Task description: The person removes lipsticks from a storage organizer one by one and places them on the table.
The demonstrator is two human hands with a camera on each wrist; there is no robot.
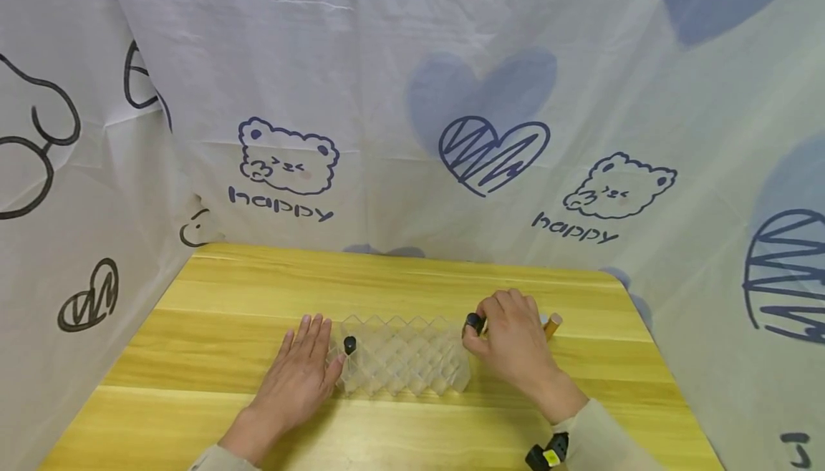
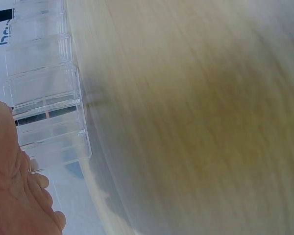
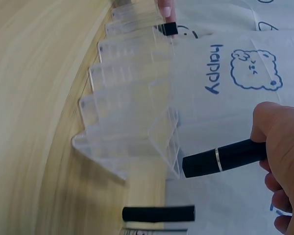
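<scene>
A clear plastic organizer with diamond-shaped compartments lies on the table. One black lipstick tube stands in a compartment at its left end. My left hand lies beside that end with its fingers straight, the thumb at the organizer's edge. Past the organizer's right end, my right hand pinches another black lipstick tube between thumb and fingers. This tube has a thin silver band, and the right wrist view shows its free end pointing at the organizer's near corner.
Right of the organizer stands another black tube, with part of a pale labelled item beside it. An orange-brown cylinder shows behind my right hand. Printed white cloth hangs along the back and sides of the wooden table.
</scene>
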